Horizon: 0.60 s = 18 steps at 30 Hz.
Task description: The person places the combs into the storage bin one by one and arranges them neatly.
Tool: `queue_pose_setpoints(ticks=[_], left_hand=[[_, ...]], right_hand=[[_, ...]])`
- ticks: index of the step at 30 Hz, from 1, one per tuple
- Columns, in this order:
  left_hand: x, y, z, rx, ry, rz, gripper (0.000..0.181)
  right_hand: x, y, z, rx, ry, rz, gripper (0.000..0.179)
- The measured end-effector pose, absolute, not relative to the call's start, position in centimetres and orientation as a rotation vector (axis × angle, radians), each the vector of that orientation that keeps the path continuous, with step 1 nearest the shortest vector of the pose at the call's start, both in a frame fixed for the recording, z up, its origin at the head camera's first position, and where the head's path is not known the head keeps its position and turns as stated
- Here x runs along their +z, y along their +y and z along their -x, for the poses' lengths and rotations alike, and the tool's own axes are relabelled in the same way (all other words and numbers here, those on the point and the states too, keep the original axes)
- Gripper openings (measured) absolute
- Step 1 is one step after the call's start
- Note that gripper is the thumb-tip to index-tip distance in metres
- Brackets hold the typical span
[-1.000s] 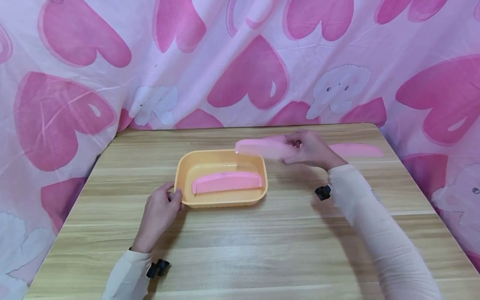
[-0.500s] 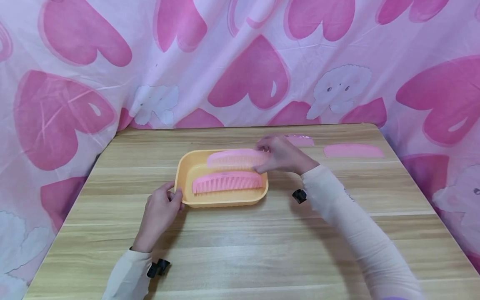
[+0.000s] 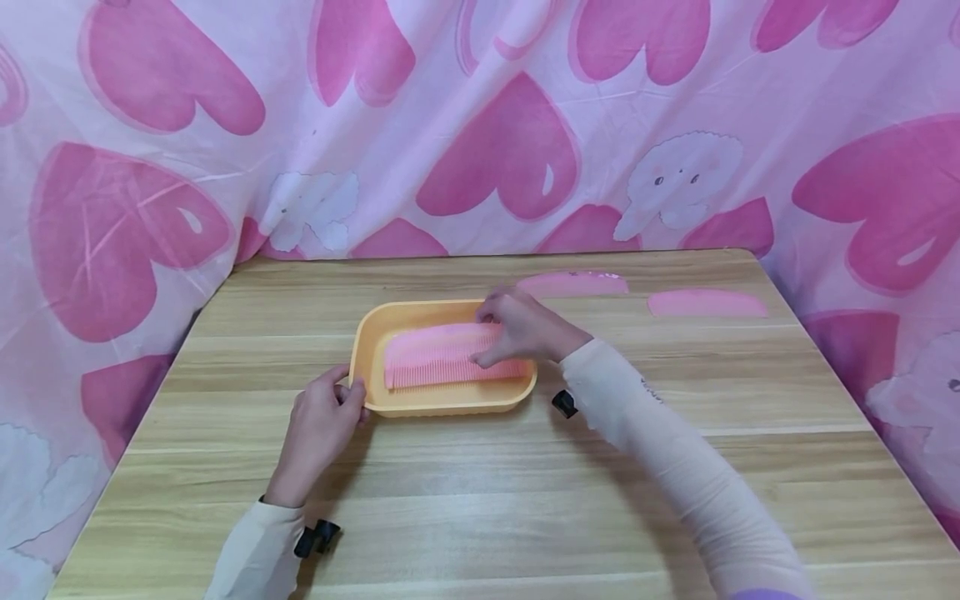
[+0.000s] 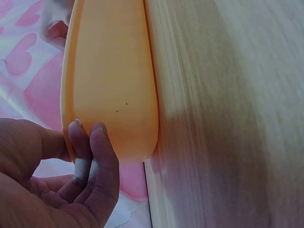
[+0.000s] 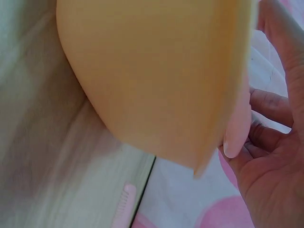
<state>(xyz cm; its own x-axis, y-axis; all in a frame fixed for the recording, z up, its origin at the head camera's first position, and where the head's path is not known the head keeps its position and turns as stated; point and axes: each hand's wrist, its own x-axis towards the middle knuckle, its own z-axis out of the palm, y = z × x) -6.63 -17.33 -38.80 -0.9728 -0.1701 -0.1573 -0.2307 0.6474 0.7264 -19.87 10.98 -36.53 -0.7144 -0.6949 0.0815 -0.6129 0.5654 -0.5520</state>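
Observation:
A yellow-orange plastic tray (image 3: 420, 410) with raised walls stands on the wooden table. My left hand (image 3: 324, 421) pinches its near left corner, thumb and fingers on either side of the rim; the left wrist view shows the fingers (image 4: 102, 156) against the outer wall. Over the right part of the tray, my right hand (image 3: 525, 329) holds a pink comb (image 3: 431, 337) by its right end, low inside the walls. That comb overlaps another pink comb (image 3: 442, 375) lying in the tray, teeth toward me. In the right wrist view the held comb (image 5: 237, 128) peeks past the rim.
Two more pink combs lie on the table (image 3: 450, 517) behind and right of the tray: one comb (image 3: 573, 284) with small dark and white marks, one plain comb (image 3: 707, 302). A pink heart-patterned cloth (image 3: 495, 150) hangs along the table's back and sides.
My right hand has carried its comb leftward and down from above the tray's back right corner into the tray. The marked comb behind is now uncovered. My left hand stays on the rim.

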Motion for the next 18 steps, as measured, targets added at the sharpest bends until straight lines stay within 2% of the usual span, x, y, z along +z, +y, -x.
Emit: queue_pose_setpoints(ticks=[18], left_hand=[[-38.7, -17.4, 6.5, 1.260, 2.781, 0.336, 0.046]], right_hand=[[-37.8, 10.0, 19.2, -0.693, 2.620, 0.969, 0.055]])
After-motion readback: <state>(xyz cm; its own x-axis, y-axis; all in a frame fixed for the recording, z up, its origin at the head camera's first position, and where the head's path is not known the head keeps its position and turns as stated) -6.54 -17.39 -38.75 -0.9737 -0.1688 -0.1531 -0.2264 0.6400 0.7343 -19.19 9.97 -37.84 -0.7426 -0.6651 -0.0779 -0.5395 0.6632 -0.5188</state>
